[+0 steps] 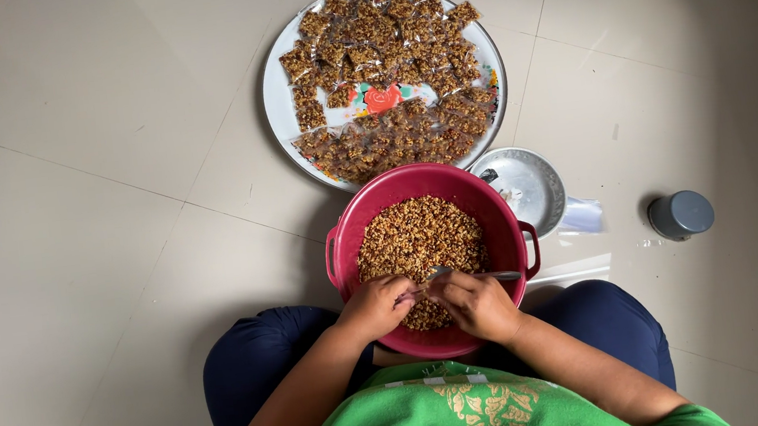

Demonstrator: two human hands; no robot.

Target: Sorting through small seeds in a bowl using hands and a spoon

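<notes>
two hands met over the near rim of a dark pink basin [494,219] that sat on the floor between the person's knees. the left hand [375,307] was curled, fingertips drawn together as if pinching something small against the spoon's tip, though what it pinched was too small to tell. the right hand [480,304] was closed around a metal spoon [462,277], whose handle stuck out to the right across the basin's edge. under both hands lay the brown grain mix [417,237], heaped to about mid-depth in the basin.

beyond the hands, past the basin's far rim, a round white tray [281,100] carried many small clear packets [389,136] of the same brown mix, laid in overlapping rows. just right of the basin's far side sat a small steel dish [528,188], with clear plastic bags [581,216] beside it (flat on the tile), and further right a grey lidded jar [681,213] stood well apart.

the likely slip, as i judged it: the spoon was held level and close to the near rim, so a tilt of the right wrist could have scattered mix onto the lap or the floor. the basin touched the knees, so a shift of the legs could have tipped it.
</notes>
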